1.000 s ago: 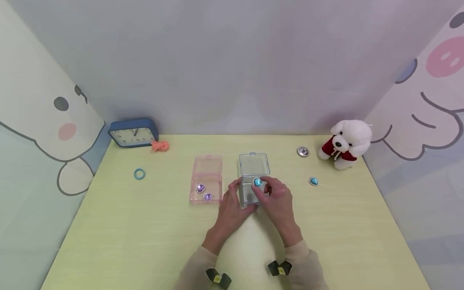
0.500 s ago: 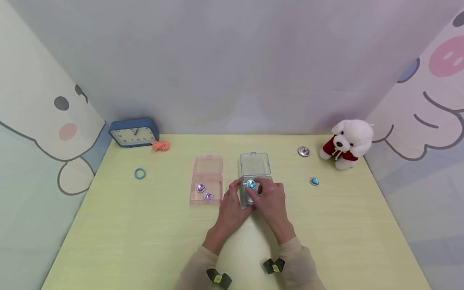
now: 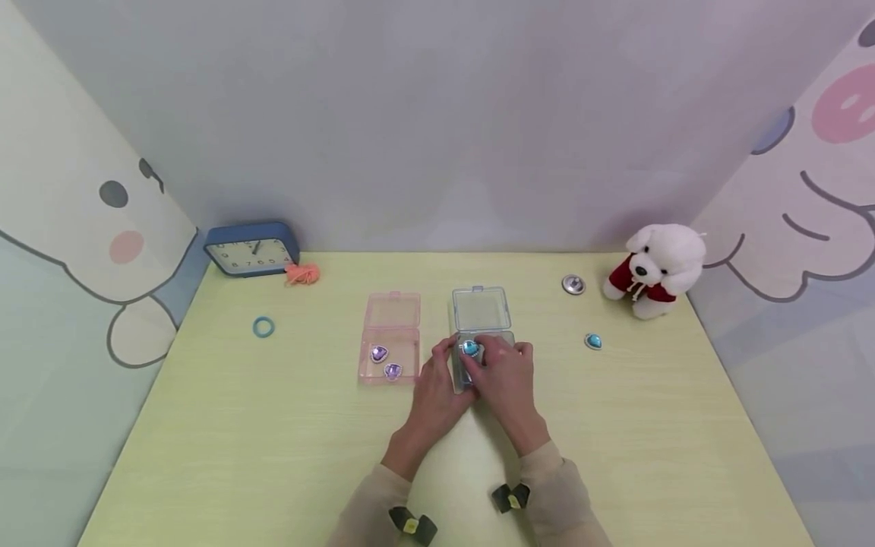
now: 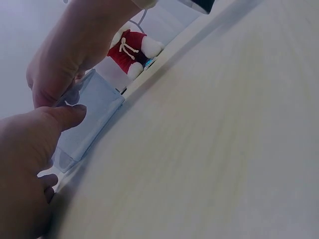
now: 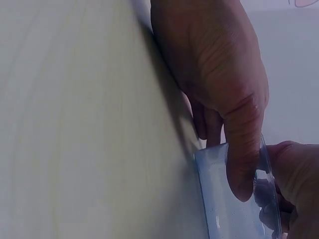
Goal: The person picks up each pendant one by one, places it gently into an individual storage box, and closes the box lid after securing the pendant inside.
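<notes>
My left hand (image 3: 434,387) grips the left side of a small clear bluish plastic box (image 3: 478,310), its lid up and tilted back. In the left wrist view the left thumb lies flat along the box's front wall (image 4: 102,104). My right hand (image 3: 509,380) pinches a blue gem with a silvery beaded edge (image 3: 469,348) between thumb and finger, right over the box's open lower part. Fingers cover much of the box's inside. To the left, an open pink plastic box (image 3: 393,311) holds two purple heart gems (image 3: 379,353) with silvery edges.
On the right lie another blue gem (image 3: 593,341) and a round silvery piece (image 3: 573,285), below a white plush dog (image 3: 656,270) in red. A blue clock (image 3: 251,251), coral yarn bundle (image 3: 302,274) and blue ring (image 3: 263,327) are at left. Walls bound the table.
The right hand has moved left with the blue gem, from the right side of the clear box towards its left side. The left hand stays on the box.
</notes>
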A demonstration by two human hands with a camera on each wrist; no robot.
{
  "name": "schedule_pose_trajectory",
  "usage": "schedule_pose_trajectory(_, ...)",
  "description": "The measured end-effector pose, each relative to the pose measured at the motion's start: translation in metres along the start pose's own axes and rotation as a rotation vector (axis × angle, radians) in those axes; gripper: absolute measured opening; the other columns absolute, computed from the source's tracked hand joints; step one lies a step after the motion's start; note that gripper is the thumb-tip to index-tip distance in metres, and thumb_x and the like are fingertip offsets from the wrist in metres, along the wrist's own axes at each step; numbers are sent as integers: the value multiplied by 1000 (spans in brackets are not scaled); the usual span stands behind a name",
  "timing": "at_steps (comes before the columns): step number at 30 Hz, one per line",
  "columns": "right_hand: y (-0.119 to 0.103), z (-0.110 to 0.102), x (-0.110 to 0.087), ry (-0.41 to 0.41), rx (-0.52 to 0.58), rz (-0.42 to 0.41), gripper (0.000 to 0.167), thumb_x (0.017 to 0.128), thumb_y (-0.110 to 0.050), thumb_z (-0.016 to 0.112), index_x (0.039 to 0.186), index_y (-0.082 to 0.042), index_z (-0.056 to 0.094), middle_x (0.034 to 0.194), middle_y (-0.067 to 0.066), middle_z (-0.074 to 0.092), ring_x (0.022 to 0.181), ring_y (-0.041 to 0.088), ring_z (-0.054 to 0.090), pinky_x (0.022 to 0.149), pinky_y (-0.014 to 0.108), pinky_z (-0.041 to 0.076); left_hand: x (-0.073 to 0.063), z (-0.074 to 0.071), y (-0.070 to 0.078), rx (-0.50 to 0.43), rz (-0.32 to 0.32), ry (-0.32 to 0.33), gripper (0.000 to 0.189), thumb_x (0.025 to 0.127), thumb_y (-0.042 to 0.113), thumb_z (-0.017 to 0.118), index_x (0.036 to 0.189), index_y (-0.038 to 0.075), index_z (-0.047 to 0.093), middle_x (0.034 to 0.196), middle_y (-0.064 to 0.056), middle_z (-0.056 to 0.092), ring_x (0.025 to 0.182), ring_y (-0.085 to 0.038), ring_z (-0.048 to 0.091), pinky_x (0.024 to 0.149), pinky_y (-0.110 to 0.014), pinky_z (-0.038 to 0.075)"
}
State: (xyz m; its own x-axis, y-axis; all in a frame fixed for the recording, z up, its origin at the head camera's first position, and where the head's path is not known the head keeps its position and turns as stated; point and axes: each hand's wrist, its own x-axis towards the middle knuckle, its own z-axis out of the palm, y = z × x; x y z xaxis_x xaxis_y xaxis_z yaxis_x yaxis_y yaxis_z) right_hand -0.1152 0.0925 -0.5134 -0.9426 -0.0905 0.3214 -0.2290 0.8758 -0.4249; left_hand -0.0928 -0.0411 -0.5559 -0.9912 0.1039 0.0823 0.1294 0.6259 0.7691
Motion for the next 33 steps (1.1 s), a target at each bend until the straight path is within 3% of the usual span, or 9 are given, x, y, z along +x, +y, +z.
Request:
schedule_pose_trajectory(21, -5, -1, 3, -38, -91, 34, 40, 85, -32, 88, 109, -1, 77, 75, 8, 70, 70, 24, 67, 85, 52, 44, 1, -2, 3, 4, -10, -23, 93, 89, 19, 86, 158, 21, 24, 159, -13, 50, 142, -38, 52, 114, -57, 46)
schedule_pose_trajectory(33, -1, 1, 0, 1, 14, 11, 38, 85, -26, 90, 110, -1, 77, 73, 5, 65, 66, 21, 62, 86, 53, 43, 0, -2, 1, -3, 11, -6, 92, 89, 20, 85, 158, 21, 24, 160, -13, 49, 142, -38, 51, 112, -59, 46)
